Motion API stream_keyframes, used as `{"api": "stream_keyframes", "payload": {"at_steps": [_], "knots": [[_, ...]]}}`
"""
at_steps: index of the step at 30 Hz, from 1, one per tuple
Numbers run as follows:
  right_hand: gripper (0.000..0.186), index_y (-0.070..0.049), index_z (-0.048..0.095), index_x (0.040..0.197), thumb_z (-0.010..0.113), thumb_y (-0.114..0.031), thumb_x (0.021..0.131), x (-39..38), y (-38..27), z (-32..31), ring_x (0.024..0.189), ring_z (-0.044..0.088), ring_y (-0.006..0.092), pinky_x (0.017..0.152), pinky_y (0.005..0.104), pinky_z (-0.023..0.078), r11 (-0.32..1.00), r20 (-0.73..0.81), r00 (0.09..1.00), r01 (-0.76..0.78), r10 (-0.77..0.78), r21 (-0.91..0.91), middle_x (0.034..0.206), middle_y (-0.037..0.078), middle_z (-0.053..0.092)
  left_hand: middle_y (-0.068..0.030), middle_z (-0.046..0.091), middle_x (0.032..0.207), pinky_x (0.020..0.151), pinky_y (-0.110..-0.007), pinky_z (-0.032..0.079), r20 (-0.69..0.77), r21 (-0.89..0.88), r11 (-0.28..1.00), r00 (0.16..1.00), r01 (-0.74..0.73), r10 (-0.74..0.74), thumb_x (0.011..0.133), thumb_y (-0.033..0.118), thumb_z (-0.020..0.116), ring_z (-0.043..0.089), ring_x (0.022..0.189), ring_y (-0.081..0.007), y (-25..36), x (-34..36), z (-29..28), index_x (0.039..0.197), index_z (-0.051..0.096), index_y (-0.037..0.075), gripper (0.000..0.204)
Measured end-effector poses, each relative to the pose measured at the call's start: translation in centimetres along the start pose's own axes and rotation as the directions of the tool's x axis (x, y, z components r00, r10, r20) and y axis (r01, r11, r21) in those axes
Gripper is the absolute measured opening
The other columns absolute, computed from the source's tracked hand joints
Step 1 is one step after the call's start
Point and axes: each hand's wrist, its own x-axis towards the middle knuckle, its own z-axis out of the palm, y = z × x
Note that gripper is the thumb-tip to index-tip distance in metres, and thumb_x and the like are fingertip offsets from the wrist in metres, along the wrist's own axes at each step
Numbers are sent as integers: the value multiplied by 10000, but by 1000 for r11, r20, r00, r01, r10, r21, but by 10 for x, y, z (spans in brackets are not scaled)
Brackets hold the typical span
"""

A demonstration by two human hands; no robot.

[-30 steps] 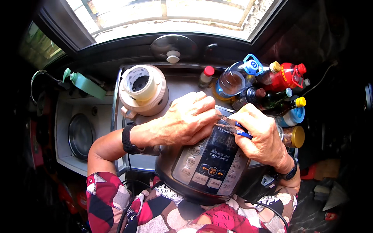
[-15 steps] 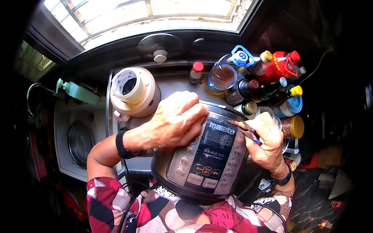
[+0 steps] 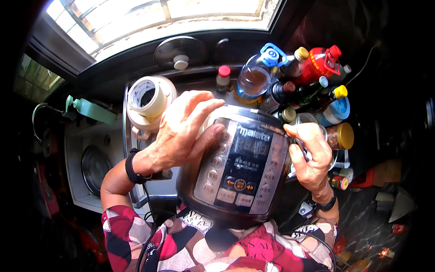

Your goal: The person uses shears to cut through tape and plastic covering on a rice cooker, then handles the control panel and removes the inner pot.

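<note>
An electric pressure cooker (image 3: 242, 161) with a dark front panel of buttons is tilted against my body, its panel facing up toward me. My left hand (image 3: 186, 129) is open at the cooker's upper left, thumb apart from the fingers and lying near the panel's edge. Around the upper right edge of the cooker, my right hand (image 3: 310, 156) is closed, with the index finger and thumb bent toward the rim. The small scissors that showed in it earlier are mostly hidden by the fingers now.
A cream thermos jug (image 3: 147, 102) carrying a roll of tape stands left of the cooker. Several bottles, including a red oil jug (image 3: 319, 63), and a gold-lidded jar (image 3: 342, 136) crowd the right. The sink (image 3: 74, 181) holds a round metal pan. A glass lid (image 3: 174, 50) leans by the window.
My left hand has gone from a curled fist on the panel's top edge to open fingers, shifting left. The scissors in my right hand have dropped mostly out of sight.
</note>
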Motion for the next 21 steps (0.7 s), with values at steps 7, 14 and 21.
{"api": "stream_keyframes", "payload": {"at_steps": [7,14,21], "knots": [[270,2,659,1061,617,46,797,-12,0,8,844,610,216,747,297,492,998,-11,998,-60,59,-15,959,105,601,-116,589,1061,687,-293,472,14,-54,992,994,111,-110,889,122,612,570,793,-181,-15,-24,-2,1240,530,36,371],[322,-7,653,1047,586,-243,838,-57,12,-7,621,426,15,564,175,327,764,-108,794,-525,598,375,810,-6,610,-70,610,1123,857,-228,468,211,-670,547,835,502,-508,915,-63,425,570,978,-63,-24,-53,-31,1241,571,-13,361],[290,-5,646,1049,633,-210,844,-103,14,0,605,420,6,540,165,315,655,-82,722,-568,687,498,795,-2,602,-195,656,1109,771,-234,538,127,-795,342,689,500,-713,889,-12,629,670,810,-133,-27,-63,-32,965,647,-38,82]]}}
